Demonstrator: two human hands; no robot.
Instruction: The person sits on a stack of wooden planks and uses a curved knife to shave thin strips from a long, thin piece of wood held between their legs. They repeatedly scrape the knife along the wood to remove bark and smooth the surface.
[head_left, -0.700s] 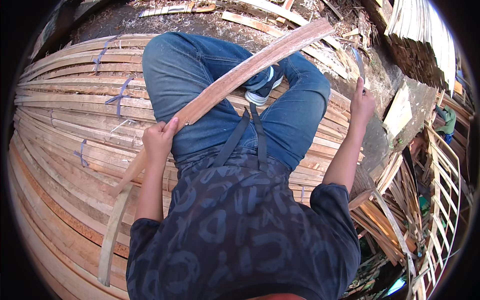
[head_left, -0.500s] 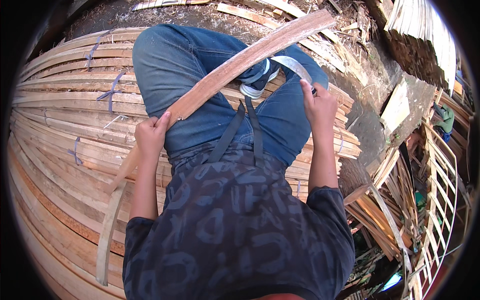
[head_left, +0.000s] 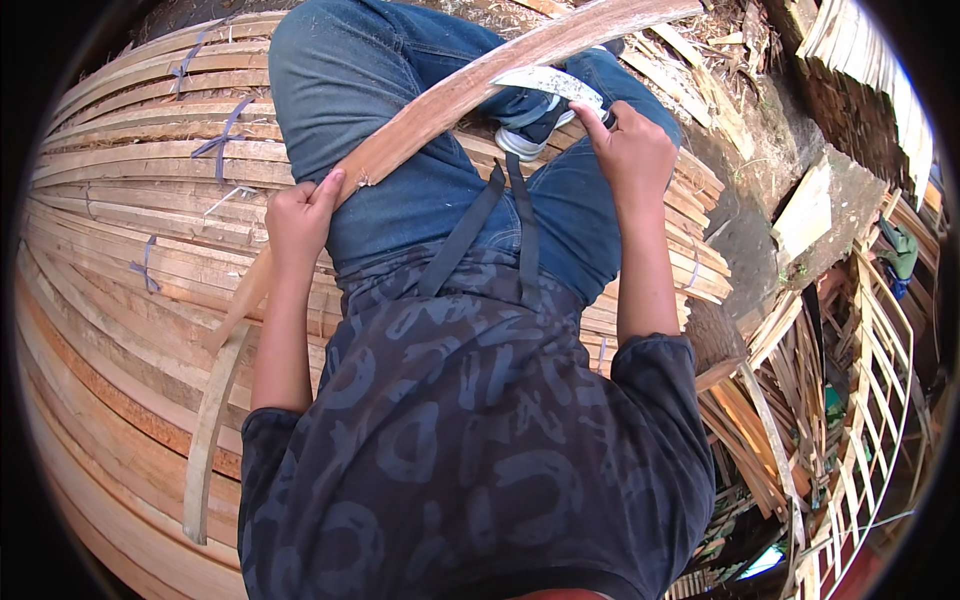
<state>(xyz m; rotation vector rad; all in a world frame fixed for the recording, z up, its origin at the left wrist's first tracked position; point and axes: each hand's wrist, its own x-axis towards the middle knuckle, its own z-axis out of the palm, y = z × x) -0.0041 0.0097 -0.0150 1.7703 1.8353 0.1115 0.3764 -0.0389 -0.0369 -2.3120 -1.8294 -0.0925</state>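
Outdoors, a broad stack of wooden strips (head_left: 120, 400) serves as a seat. On it rest a person's bent legs in blue jeans (head_left: 345, 100), which seem to double as a workbench. A long plank (head_left: 455, 100) lies aslant over the left thigh, its lower end running back toward the stack, likely propped so that its upper length stands within easy reach. The left hand (head_left: 300, 215) clasps the plank just beside the thigh, thumb on top, apparently to steady it. The right hand (head_left: 635, 160) is closed around the handle of a curved knife (head_left: 560, 85), thumb laid toward the blade, perhaps for control; the tip overlaps the plank's edge, though contact cannot be told. Thin purple ties (head_left: 222, 140) cinch some strips, presumably holding them in bundles.
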